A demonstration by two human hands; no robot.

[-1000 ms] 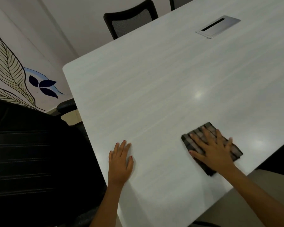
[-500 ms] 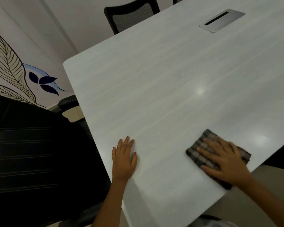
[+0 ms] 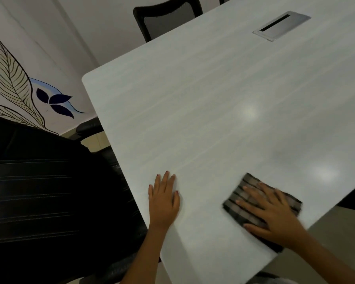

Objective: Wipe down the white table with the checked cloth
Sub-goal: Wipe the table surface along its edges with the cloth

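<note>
The white table [image 3: 203, 111] fills most of the head view. A folded dark checked cloth [image 3: 241, 191] lies flat near the table's near right edge. My right hand [image 3: 268, 210] presses on the cloth with spread, straight fingers and covers its middle. My left hand [image 3: 164, 198] rests flat on the bare tabletop to the left of the cloth, near the left edge, fingers straight and together.
A metal cable-slot plate [image 3: 281, 25] is set into the tabletop at the far right. A black office chair [image 3: 39, 191] stands close against the table's left edge. Another dark chair [image 3: 166, 19] stands at the far end. A wall with leaf drawings [image 3: 14, 83] is on the left.
My right hand has slid the cloth along the near right edge, first toward the right, then slightly back left. My left hand has stayed flat in about the same spot.
</note>
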